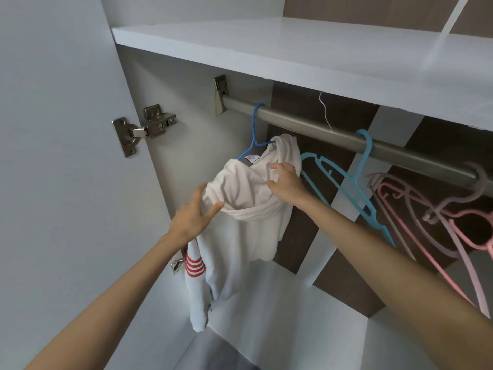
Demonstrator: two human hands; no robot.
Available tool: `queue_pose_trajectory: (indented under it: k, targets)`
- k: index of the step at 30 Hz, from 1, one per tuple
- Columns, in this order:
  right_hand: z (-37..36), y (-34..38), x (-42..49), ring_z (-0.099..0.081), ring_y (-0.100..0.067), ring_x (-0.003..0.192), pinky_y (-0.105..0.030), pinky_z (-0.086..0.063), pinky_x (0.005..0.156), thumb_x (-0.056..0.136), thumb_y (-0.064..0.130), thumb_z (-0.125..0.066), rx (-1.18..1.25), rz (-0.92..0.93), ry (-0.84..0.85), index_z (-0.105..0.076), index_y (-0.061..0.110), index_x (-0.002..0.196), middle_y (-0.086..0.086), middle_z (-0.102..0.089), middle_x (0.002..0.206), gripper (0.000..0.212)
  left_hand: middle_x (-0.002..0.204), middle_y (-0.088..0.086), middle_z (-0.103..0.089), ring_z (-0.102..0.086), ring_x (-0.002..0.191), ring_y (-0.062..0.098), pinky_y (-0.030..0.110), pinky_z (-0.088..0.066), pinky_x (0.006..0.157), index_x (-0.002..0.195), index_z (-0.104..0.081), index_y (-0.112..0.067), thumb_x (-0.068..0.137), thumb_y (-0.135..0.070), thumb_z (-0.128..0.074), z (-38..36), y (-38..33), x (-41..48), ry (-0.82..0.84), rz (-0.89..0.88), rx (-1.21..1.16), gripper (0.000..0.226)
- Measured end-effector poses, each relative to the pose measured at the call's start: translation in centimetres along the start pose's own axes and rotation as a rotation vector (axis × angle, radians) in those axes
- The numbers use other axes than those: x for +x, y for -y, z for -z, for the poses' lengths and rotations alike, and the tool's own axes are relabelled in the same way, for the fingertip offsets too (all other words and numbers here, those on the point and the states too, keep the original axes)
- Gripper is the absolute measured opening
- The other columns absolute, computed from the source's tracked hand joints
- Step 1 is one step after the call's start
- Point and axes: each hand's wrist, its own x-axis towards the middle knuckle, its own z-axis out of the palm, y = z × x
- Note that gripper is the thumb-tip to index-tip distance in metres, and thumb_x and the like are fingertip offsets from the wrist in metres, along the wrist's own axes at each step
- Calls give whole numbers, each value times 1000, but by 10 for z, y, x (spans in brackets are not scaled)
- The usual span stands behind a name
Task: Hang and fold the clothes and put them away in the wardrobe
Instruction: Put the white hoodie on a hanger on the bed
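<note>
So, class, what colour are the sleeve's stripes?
The stripes are red on white, seen in the head view.

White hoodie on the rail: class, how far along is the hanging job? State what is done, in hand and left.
Done: the white hoodie hangs on a blue hanger hooked over the rail. In hand: the left hand pinches the hood's edge, the right hand grips cloth near the collar, probably straightening it. Left: a turquoise hanger and pink hangers hang bare; other clothes are out of view.
</note>
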Motion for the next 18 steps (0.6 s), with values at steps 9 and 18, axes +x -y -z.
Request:
queue_pose_trajectory:
  k: [9,18]
  targets:
    - [-17,6,2,-25,-21,143,-31,-25,112,94,15,-47,411,-163,113,-22,20,152,-5,-18,159,64,113,23,-63,-56,101,45,39,-42,82,135,-44,-12,103,-29,-35,-39,-11,20,48,-59,-64,37]
    - [9,8,0,-42,-14,125,-22,-31,94,97,12,-42,392,-74,97,-36,26,146,-2,-38,150,52,120,22,-61,-55,108,43,33,-39,82,142,-36,-15,103,-31,-32,-72,-27,34,108,0,-139,42]
